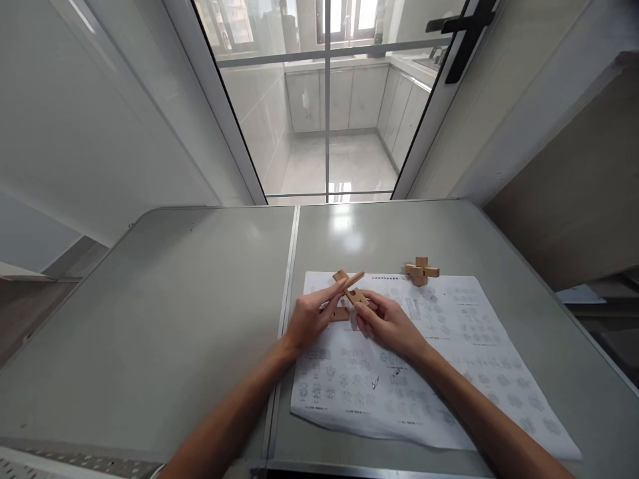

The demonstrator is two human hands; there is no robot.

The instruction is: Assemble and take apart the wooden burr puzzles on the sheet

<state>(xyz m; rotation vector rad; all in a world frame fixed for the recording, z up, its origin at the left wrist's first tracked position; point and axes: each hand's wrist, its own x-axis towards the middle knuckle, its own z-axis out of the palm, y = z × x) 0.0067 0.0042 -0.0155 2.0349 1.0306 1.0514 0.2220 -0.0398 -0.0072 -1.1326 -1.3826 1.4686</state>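
Note:
My left hand (310,318) is closed, its fingertips pinching a slim wooden stick (356,278) that points up and right. In the fingers of my right hand (390,324) is a notched wooden puzzle piece (355,295), slanting up to the left. The stick crosses over this piece; whether they touch, I cannot tell. Another small wooden piece (341,314) lies on the printed sheet (349,416), partly hidden by my left hand. Beyond my right hand, at the sheet's far edge, stands a cross-shaped assembly of wooden pieces (422,271).
The sheet carries small printed diagrams and lies on the right half of a grey folding table (210,299). A metal seam (285,313) runs down the table's middle. Past the far edge is a glass door (327,133) with a black handle (464,30).

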